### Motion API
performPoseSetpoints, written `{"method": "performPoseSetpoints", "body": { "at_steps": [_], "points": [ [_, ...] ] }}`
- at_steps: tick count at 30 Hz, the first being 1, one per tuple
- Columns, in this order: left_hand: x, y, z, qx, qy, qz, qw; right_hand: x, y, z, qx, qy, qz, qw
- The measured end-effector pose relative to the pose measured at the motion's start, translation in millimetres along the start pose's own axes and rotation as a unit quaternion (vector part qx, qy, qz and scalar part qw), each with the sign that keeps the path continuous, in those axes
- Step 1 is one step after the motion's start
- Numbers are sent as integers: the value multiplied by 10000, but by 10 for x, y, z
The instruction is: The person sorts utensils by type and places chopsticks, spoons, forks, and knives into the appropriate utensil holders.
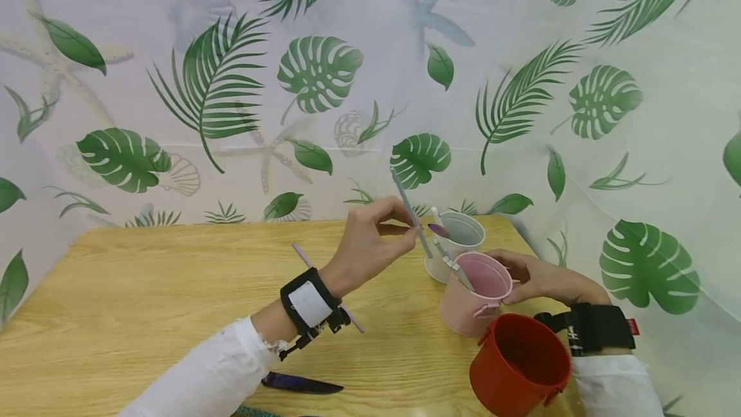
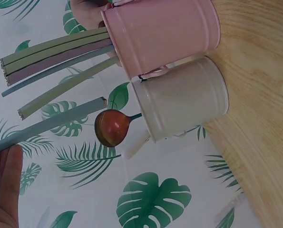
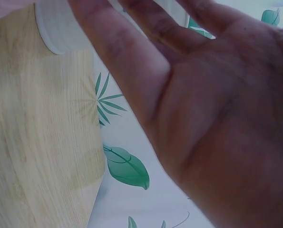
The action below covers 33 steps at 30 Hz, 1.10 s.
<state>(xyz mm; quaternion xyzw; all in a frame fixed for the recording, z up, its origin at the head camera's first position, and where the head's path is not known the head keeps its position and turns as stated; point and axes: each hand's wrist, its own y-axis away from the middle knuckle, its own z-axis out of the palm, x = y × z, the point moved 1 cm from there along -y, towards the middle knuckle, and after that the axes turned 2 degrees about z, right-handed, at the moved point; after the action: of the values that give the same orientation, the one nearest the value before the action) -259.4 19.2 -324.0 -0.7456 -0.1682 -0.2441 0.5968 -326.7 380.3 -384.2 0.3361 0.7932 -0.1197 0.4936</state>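
My left hand pinches a thin grey-blue stick between thumb and fingertips, tilted, beside the pink bucket. The left wrist view shows the held stick alongside several green, purple and blue sticks that stand in the pink bucket. My right hand holds the pink bucket's right side, thumb at the front and fingers reaching behind it. Behind it stands a white bucket with a shiny spoon and a pale-handled piece in it.
A red bucket stands at the front right, close by my right forearm. A purple stick lies on the wooden table under my left wrist. Nearer the front lies a dark purple knife. A leaf-patterned cloth hangs behind.
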Motion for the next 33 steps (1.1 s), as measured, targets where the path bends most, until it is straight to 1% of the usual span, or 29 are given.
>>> {"method": "performPoseSetpoints", "body": {
  "at_steps": [5,10,14,19,21,27,29,33],
  "points": [
    [-44,55,35,147,130,-362,9991,-6,-19,0,-19,-35,55,10000],
    [-111,84,87,317,404,-722,9961,-8,-26,-2,-20,-78,25,10000],
    [-139,103,130,329,622,-859,9938,-2,-24,-2,-43,-104,-19,9999],
    [-164,138,177,293,547,-927,9938,0,-22,0,-55,-82,-25,9999],
    [-175,149,202,220,473,-963,9940,1,-23,1,-61,-89,-26,9999],
    [-217,167,297,-188,366,-1043,9937,16,-19,0,-44,-122,16,9999],
    [-235,172,322,-272,303,-1011,9940,18,-17,-1,-25,-108,26,9999],
    [-274,180,357,-447,167,-1082,9930,15,-15,3,-37,-108,-8,9999]
  ]
}}
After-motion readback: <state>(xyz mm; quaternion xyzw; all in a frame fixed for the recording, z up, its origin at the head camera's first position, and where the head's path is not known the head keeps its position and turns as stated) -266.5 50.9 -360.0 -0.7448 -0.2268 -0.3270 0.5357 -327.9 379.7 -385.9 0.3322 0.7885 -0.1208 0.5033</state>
